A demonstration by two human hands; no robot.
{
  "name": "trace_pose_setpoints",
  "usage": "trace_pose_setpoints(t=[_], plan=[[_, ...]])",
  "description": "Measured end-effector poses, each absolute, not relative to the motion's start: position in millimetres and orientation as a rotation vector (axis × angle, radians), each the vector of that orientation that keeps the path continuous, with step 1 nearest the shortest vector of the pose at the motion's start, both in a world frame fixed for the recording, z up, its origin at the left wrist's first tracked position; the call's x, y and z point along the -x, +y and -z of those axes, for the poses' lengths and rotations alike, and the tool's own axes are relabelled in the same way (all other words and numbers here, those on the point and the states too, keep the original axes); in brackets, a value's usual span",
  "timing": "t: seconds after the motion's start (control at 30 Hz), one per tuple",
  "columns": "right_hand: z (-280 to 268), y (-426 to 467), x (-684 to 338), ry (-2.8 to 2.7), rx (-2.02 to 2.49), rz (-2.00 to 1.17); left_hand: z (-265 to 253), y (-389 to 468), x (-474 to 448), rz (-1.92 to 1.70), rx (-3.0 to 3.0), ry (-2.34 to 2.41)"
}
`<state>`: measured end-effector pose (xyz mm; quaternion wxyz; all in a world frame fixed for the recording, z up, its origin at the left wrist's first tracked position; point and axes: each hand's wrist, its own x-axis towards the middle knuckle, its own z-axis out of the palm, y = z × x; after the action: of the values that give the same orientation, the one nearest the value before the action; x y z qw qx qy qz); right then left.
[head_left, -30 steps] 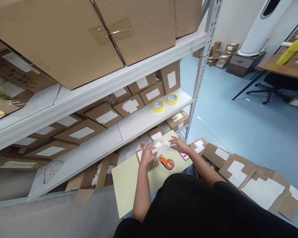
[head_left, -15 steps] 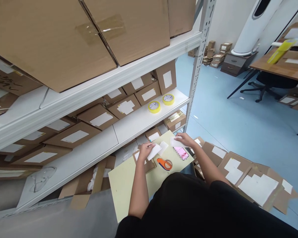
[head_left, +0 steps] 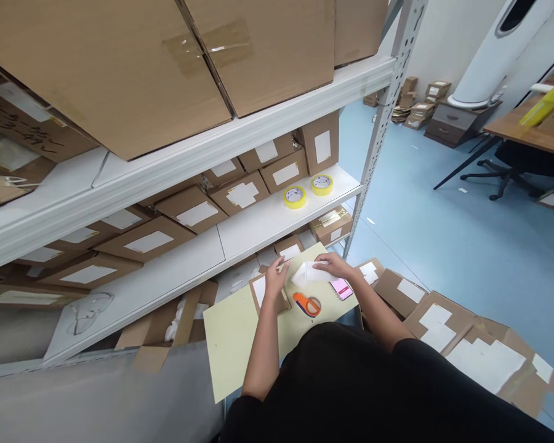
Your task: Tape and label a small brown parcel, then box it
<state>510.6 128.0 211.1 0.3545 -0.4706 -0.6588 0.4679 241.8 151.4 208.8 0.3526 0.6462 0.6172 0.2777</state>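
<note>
Two yellow tape rolls [head_left: 294, 197], one orange cutter [head_left: 307, 304]

board [head_left: 240, 332] on the person's lap in front of the shelf [head_left: 258, 227], small box [head_left: 265, 292] on the board under the left hand [head_left: 276, 280], tape cutter [head_left: 307, 304] just right of it, phone [head_left: 341, 288] further right, paper slips [head_left: 310, 272] probably under the right hand [head_left: 335, 266], two tape rolls [head_left: 307, 191] up on the shelf behind, flattened boxes [head_left: 443, 320] on the floor to the right

Over a pale yellow board [head_left: 240, 344], the left hand [head_left: 276, 278] rests on a small brown box [head_left: 264, 294] near the board's far edge, while the right hand [head_left: 336, 266] pinches a white paper slip [head_left: 310, 272] just beside it. An orange tape cutter [head_left: 307, 304] and a pink phone [head_left: 341, 288] lie by the board's right edge. Two yellow tape rolls [head_left: 294, 197] sit at the front edge of the white shelf [head_left: 258, 224]
</note>
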Motion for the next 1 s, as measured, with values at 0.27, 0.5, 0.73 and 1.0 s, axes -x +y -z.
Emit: trace_pose_setpoints(t=[0.27,0.5,0.73,1.0], plan=[[-225,140,-463,-2.037,1.126,-0.847,-245,112,-232,-0.592,-1.743,1.456],[-215,124,-442,-1.36,1.381,-0.919,-231,88,-199,-1.152,-0.988,1.475],[-214,89,-391,-1.025,1.055,-1.6,-230,74,-218,-1.37,-0.636,1.407],[-224,82,-386,-0.908,0.99,-1.547,-234,65,-234,-1.433,-0.583,1.36]])
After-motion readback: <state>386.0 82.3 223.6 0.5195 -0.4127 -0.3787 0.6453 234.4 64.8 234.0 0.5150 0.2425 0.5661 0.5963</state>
